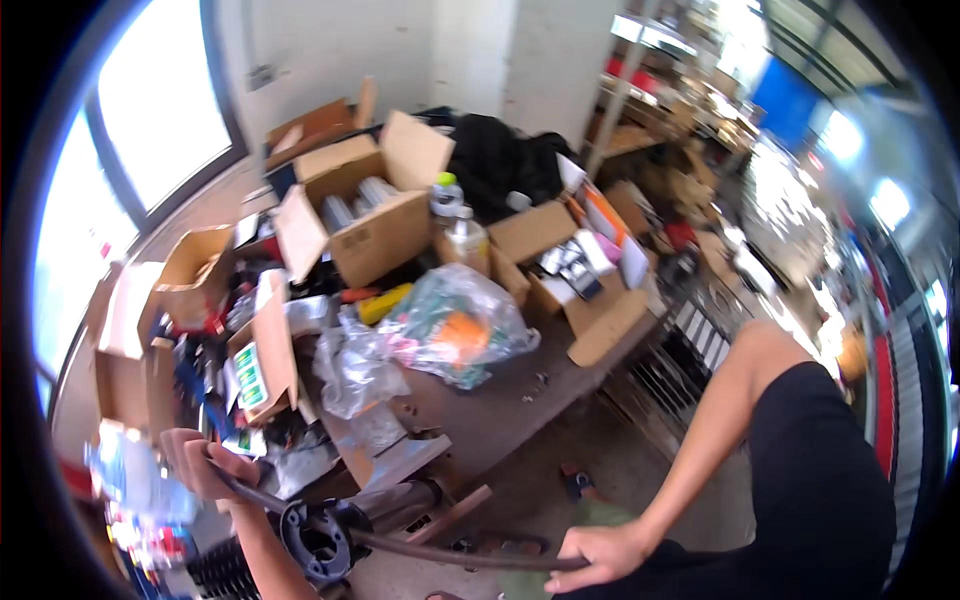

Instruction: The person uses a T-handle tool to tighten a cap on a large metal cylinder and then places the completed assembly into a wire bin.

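"Stretching from eight o'clock to five o'clock, what was that?"

"A long brown bar (450, 553), slightly curved to the eye. It crossed a black ring (292, 540) at seven o'clock; I couldn't tell whether it ran through or merely over it."

"Who had it?"

"The left hand (210, 465) had its fingers curled round the upper end, at eight. The right hand (603, 556) was clenched round the other end, at five."

"Heavy?"

"It looked like dull metal, so I judged it stiff, fairly heavy and hard to break. Any oil on that smooth, rounded surface would have made it slippery."

"Where was the best hold?"

"Near both ends, I reckoned, away from the ring's notched rim, where fingers could have been pinched."

"And round about?"

"A smooth dark tube (400, 500) lay just beside the ring, toward six, and a ribbed black coil (215, 572) showed beyond seven. Near the centre, a crinkled clear bag (462, 325) slumped on a scuffed brown table (480, 418); a stiff, open cardboard box (385, 243) gaped toward eleven."
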Demonstrator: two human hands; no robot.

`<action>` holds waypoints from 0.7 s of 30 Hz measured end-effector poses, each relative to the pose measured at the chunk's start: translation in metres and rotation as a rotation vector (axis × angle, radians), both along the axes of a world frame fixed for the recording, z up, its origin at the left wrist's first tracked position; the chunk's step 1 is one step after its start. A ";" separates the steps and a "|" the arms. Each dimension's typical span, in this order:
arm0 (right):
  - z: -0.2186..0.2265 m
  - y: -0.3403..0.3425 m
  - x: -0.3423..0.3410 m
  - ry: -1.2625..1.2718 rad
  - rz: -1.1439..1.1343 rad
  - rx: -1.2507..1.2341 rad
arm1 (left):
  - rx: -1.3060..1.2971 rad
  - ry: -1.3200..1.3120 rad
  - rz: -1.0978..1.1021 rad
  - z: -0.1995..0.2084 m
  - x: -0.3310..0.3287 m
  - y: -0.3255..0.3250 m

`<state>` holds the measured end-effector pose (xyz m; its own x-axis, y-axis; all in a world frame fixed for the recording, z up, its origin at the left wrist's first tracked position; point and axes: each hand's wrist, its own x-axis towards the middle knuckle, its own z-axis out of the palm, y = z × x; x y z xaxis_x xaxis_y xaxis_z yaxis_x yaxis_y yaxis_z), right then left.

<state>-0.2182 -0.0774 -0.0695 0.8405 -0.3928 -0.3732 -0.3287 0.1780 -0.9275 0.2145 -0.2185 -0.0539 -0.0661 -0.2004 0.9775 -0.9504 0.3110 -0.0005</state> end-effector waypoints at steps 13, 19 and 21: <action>-0.075 0.157 0.146 -0.402 -0.331 0.186 | 0.352 0.161 0.014 0.013 -0.053 -0.018; -0.059 0.066 0.138 -0.557 -0.354 -0.303 | 1.175 1.846 -0.050 -0.094 -0.112 0.258; -0.050 -0.034 0.161 -0.737 -0.607 -0.458 | 0.864 2.337 -0.304 -0.068 -0.207 0.364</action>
<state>-0.0568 -0.1116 -0.1194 0.4148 -0.7972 0.4387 0.3694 -0.2931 -0.8818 0.0077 0.1451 -0.1216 0.3727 -0.5838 -0.7213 0.7656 -0.2457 0.5945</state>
